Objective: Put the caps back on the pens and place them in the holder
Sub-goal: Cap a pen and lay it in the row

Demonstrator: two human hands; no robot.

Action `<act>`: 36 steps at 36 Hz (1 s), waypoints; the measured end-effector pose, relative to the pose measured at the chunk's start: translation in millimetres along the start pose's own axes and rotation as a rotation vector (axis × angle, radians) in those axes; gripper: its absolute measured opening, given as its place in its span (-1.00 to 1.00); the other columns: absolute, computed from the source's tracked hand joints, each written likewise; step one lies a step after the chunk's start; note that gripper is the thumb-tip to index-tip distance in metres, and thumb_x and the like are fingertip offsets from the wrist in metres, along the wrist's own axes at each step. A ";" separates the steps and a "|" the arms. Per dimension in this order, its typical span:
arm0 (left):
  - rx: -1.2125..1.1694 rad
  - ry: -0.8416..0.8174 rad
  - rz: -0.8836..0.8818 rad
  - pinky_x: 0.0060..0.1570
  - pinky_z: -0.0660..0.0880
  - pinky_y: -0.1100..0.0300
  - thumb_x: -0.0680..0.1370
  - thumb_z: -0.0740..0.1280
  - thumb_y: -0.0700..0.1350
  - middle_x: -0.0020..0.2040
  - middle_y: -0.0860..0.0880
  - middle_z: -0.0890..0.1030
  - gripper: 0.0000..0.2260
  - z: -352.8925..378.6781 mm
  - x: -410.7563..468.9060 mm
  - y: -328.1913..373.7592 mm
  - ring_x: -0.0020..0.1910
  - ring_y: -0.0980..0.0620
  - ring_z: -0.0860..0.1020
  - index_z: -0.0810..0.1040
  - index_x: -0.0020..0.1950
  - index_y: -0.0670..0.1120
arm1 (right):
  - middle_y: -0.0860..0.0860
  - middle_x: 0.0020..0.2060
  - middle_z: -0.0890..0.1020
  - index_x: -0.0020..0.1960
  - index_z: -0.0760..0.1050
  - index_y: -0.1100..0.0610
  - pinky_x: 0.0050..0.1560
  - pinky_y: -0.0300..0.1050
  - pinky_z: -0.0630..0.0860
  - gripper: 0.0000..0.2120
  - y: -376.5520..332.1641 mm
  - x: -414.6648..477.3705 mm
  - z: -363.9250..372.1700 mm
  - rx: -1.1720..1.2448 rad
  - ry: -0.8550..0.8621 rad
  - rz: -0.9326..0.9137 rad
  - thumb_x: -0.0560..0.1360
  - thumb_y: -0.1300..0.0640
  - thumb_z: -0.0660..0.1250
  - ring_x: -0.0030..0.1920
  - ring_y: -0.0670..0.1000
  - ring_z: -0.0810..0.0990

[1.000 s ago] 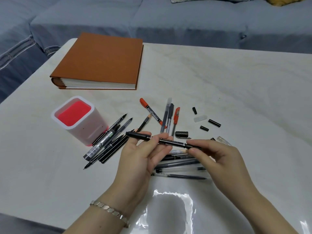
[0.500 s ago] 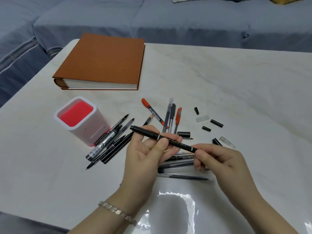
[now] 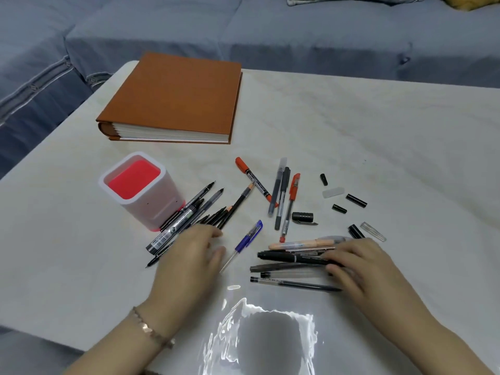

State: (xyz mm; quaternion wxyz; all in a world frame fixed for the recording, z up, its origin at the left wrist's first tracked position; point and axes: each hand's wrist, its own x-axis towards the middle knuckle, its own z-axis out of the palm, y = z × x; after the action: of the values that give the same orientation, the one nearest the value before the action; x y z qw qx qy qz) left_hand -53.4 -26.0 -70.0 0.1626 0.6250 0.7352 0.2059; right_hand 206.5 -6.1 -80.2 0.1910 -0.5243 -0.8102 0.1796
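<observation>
A white pen holder (image 3: 151, 209) with a red inside stands at the left of the table. Several uncapped dark pens (image 3: 189, 212) lie fanned beside it. My left hand (image 3: 192, 258) hovers palm down over them, fingers relaxed, fingertips at their ends, holding nothing. My right hand (image 3: 359, 266) pinches the right end of a black pen (image 3: 292, 257), which lies on a pile of several pens (image 3: 286, 274). A blue pen (image 3: 247, 238) lies between my hands. Loose caps are scattered at the right: a black clip cap (image 3: 303, 217), small black caps (image 3: 339, 208) and a clear cap (image 3: 373, 231).
A thick brown album (image 3: 176, 98) lies at the table's far left. More pens, two of them orange (image 3: 290, 201), lie in the middle. A blue sofa (image 3: 297, 36) runs behind the table. A bright glare patch (image 3: 270, 339) covers the near edge.
The black pen, held in the air by both hands, has come down onto the pile. My left hand has let go of it and moved left toward the pens by the holder.
</observation>
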 end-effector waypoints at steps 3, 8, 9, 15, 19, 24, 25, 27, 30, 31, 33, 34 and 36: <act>0.163 0.051 0.000 -0.13 0.41 0.13 0.49 0.31 -0.12 0.00 0.02 0.57 -0.84 -2.0 8.4 -18.0 0.03 -0.05 0.49 0.53 0.06 -0.06 | -0.06 -0.22 0.57 -0.13 0.61 0.04 -0.15 -0.11 0.47 -0.78 10.6 -5.0 4.8 -0.082 0.024 -0.009 0.43 0.00 0.21 -0.13 -0.09 0.40; 0.296 0.017 0.025 -0.27 0.47 0.03 0.42 0.40 -0.19 -0.12 -0.13 0.58 -0.87 6.1 17.1 -29.5 -0.11 -0.22 0.52 0.57 -0.06 -0.18 | -0.05 -0.25 0.57 -0.13 0.62 0.04 -0.17 -0.14 0.42 -0.84 17.5 -1.4 12.9 -0.162 0.015 -0.004 0.32 0.09 0.34 -0.16 -0.02 0.49; 0.313 0.020 0.039 -0.32 0.44 0.06 0.40 0.41 -0.21 -0.16 -0.15 0.57 -0.89 8.2 18.2 -30.6 -0.16 -0.22 0.52 0.57 -0.10 -0.20 | -0.05 -0.24 0.58 -0.12 0.62 0.04 -0.15 -0.14 0.42 -0.83 17.9 -0.6 14.5 -0.169 0.016 -0.003 0.31 0.09 0.34 -0.16 -0.01 0.50; 0.424 0.003 0.071 -0.46 0.31 0.16 0.28 0.50 -0.25 -0.36 -0.17 0.53 -0.84 10.9 26.1 -29.1 -0.34 -0.21 0.51 0.54 -0.26 -0.22 | -0.05 -0.24 0.60 -0.13 0.62 0.05 -0.13 -0.18 0.38 -0.83 13.6 -1.0 17.4 -0.178 0.028 0.003 0.30 0.11 0.35 -0.11 -0.10 0.38; 0.493 -0.005 0.112 -0.49 0.20 0.23 0.21 0.53 -0.29 -0.43 -0.15 0.48 -0.77 8.5 26.4 -25.1 -0.44 -0.17 0.48 0.48 -0.36 -0.20 | -0.07 -0.23 0.58 -0.10 0.61 0.04 -0.14 -0.18 0.39 -0.83 11.5 -4.6 16.3 -0.171 -0.014 0.024 0.31 0.13 0.40 -0.15 0.01 0.55; 0.468 -0.026 0.064 -0.50 0.21 0.23 0.22 0.51 -0.31 -0.42 -0.16 0.46 -0.77 12.3 26.1 -26.3 -0.44 -0.18 0.48 0.45 -0.42 -0.22 | -0.07 -0.24 0.59 -0.13 0.61 0.04 -0.16 -0.18 0.43 -0.82 7.4 -6.1 12.1 -0.152 -0.032 0.037 0.28 0.11 0.34 -0.19 0.05 0.60; 0.464 -0.027 0.055 -0.50 0.19 0.24 0.21 0.52 -0.32 -0.44 -0.16 0.45 -0.75 12.9 26.5 -26.6 -0.45 -0.17 0.47 0.43 -0.44 -0.22 | -0.07 -0.24 0.59 -0.12 0.61 0.04 -0.15 -0.17 0.43 -0.82 7.6 -6.4 11.7 -0.146 -0.045 0.042 0.29 0.11 0.34 -0.19 0.05 0.60; 0.457 -0.037 0.047 -0.52 0.17 0.25 0.18 0.52 -0.33 -0.46 -0.17 0.43 -0.70 11.6 27.1 -24.5 -0.48 -0.17 0.46 0.39 -0.48 -0.21 | -0.07 -0.21 0.60 -0.10 0.62 0.05 -0.09 -0.16 0.43 -0.84 8.3 -5.9 11.0 -0.124 -0.070 0.053 0.32 0.14 0.37 -0.14 0.05 0.59; 0.407 -0.017 0.068 -0.51 0.17 0.23 0.21 0.50 -0.32 -0.47 -0.17 0.40 -0.69 8.5 26.0 -18.8 -0.50 -0.15 0.42 0.34 -0.46 -0.19 | -0.05 -0.13 0.60 -0.04 0.61 0.06 0.01 -0.16 0.38 -0.85 11.3 -1.8 7.7 -0.066 -0.070 0.091 0.39 0.17 0.41 -0.05 0.03 0.55; 0.357 -0.006 0.059 -0.49 0.17 0.21 0.27 0.45 -0.32 -0.46 -0.15 0.38 -0.70 7.1 25.9 -16.0 -0.48 -0.13 0.39 0.32 -0.43 -0.17 | -0.04 -0.13 0.59 -0.04 0.61 0.06 0.01 -0.16 0.38 -0.85 11.9 1.3 5.4 -0.051 -0.066 0.092 0.39 0.17 0.41 -0.05 0.04 0.54; 0.209 0.055 0.011 -0.47 0.17 0.16 0.44 0.30 -0.28 -0.40 -0.10 0.36 -0.78 5.2 25.6 -10.4 -0.43 -0.05 0.31 0.29 -0.34 -0.17 | -0.02 -0.13 0.58 -0.02 0.61 0.08 0.01 -0.13 0.42 -0.85 13.1 10.6 -0.2 -0.038 -0.054 0.088 0.41 0.17 0.39 -0.06 0.05 0.53; 0.104 0.025 -0.020 -0.46 0.17 0.12 0.49 0.23 -0.25 -0.39 -0.09 0.37 -0.82 3.9 24.9 -5.0 -0.43 -0.01 0.27 0.30 -0.29 -0.18 | 0.00 -0.11 0.58 0.00 0.61 0.10 0.03 -0.11 0.42 -0.85 14.0 16.8 -3.6 -0.035 -0.048 0.099 0.43 0.17 0.37 -0.04 0.05 0.51; -0.061 -0.024 -0.029 -0.43 0.21 0.14 0.54 0.17 -0.21 -0.41 -0.06 0.41 -0.89 -0.6 22.2 7.5 -0.46 0.03 0.28 0.34 -0.19 -0.18 | 0.05 -0.05 0.58 0.04 0.59 0.14 0.08 -0.15 0.35 -0.83 17.8 31.1 -10.2 -0.032 -0.030 0.137 0.46 0.19 0.33 0.05 0.08 0.49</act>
State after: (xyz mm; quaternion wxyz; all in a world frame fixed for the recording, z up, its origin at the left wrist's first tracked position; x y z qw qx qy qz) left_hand -51.0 -3.2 -65.3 0.1933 0.6114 0.7356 0.2183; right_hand 213.7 30.2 -76.4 0.1575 -0.5788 -0.7779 0.1871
